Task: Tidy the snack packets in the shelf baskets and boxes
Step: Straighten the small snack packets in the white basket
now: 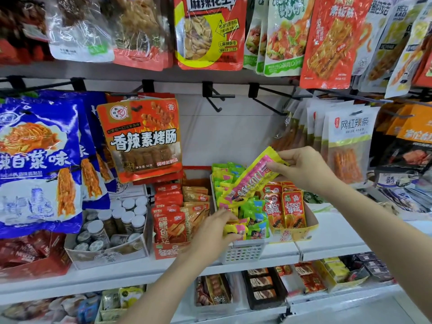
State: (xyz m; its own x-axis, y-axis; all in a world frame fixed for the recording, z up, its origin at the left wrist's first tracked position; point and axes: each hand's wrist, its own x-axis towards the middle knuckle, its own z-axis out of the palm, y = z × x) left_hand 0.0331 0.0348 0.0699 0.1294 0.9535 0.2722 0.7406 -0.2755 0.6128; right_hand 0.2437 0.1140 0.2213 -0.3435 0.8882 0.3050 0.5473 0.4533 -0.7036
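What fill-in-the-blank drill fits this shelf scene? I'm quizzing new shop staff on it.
1. The right hand pinches a long yellow-and-____ packet.
2. The left hand touches packets in the white ____.
3. The two black hooks above the basket hang ____.
4. The jars have ____ lids.

Missing words: pink; basket; empty; white

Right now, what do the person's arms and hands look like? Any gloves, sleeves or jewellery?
Both arms are bare as far as the picture shows them: no sleeve reaches into view. The left hand and right hand wear no gloves, and I see no rings, watch or bracelet on either. The fingernails look short and unpainted.
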